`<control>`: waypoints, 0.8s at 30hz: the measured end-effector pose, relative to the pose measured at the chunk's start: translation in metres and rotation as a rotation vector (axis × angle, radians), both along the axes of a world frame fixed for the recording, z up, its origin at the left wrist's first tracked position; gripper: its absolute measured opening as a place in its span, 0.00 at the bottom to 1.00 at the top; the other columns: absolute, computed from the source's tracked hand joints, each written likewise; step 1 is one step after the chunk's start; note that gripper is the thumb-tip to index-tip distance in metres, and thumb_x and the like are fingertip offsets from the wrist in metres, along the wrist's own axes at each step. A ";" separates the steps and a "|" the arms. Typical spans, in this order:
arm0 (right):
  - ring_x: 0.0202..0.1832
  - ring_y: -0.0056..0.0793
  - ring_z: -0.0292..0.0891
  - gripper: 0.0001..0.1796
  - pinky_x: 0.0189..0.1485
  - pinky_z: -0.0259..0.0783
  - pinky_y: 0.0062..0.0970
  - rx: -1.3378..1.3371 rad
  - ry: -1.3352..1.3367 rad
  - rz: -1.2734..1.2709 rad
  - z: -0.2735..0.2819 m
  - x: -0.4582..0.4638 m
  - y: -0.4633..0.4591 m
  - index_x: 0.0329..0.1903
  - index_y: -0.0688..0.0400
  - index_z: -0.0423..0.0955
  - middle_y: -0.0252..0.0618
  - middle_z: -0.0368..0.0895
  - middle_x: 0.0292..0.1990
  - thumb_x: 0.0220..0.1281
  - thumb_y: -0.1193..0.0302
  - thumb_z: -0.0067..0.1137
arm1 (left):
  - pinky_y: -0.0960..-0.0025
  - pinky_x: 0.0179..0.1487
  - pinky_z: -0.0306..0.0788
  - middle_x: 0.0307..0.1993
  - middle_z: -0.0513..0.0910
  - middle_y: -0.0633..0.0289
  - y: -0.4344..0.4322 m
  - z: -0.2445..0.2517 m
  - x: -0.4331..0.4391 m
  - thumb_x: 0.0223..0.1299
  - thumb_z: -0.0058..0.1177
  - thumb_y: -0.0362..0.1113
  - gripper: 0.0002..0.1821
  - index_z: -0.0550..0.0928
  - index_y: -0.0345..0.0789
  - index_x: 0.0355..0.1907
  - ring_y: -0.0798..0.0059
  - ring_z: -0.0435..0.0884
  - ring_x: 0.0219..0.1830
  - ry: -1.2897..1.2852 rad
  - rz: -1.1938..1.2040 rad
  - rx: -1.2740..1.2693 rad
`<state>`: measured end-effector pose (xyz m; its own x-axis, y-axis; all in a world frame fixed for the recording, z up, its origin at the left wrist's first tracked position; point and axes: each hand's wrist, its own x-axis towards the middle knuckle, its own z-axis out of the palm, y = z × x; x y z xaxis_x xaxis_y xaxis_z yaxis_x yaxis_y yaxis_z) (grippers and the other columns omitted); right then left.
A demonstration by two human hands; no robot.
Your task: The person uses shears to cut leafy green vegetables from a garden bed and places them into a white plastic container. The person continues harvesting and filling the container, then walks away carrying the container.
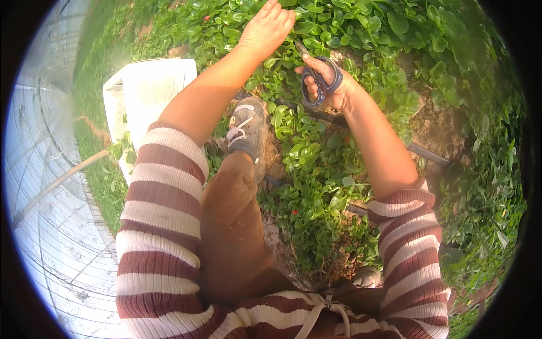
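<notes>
My right hand (324, 82) holds a pair of scissors (312, 91) with dark blue handles, my fingers through the loops. Their metal blades point up and left into low, glossy green-leaved plants (305, 156). Up and to the left of the scissors, my left hand (269, 25) reaches over the foliage with its back to the camera. Its fingertips lie at the picture's top edge, and whether they grip a stem cannot be seen.
A white container (152, 80) lined with printed paper stands among the plants at left. Dark irrigation pipes (427, 154) cross the bare soil. My shoe (250, 127) rests between plants. At far left, a pole (63, 184) runs before a translucent greenhouse wall (55, 237).
</notes>
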<state>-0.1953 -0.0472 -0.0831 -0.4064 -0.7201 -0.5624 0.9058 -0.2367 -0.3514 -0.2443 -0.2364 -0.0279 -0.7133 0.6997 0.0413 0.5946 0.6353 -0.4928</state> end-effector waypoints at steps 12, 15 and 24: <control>0.17 0.18 0.65 0.26 0.19 0.64 0.18 0.362 0.282 0.067 0.025 0.000 0.015 0.40 0.57 0.70 0.29 0.68 0.20 0.54 0.46 0.59 | 0.53 0.72 0.43 0.53 0.74 0.54 -0.012 -0.004 -0.007 0.51 0.44 0.37 0.22 0.77 0.34 0.50 0.58 0.62 0.65 -0.005 0.019 -0.137; 0.20 0.18 0.63 0.27 0.22 0.63 0.19 0.403 0.236 0.048 0.022 -0.020 0.014 0.40 0.57 0.70 0.28 0.67 0.20 0.53 0.46 0.59 | 0.57 0.69 0.49 0.45 0.71 0.63 -0.012 -0.011 -0.012 0.43 0.57 0.35 0.27 0.70 0.39 0.51 0.67 0.66 0.56 -0.068 0.218 -0.375; 0.21 0.23 0.66 0.32 0.25 0.65 0.24 0.220 0.118 0.191 0.018 -0.041 0.008 0.44 0.58 0.67 0.30 0.68 0.21 0.54 0.41 0.54 | 0.62 0.64 0.56 0.41 0.72 0.64 -0.021 -0.028 -0.008 0.49 0.53 0.34 0.20 0.72 0.39 0.48 0.70 0.70 0.50 0.061 0.260 -0.191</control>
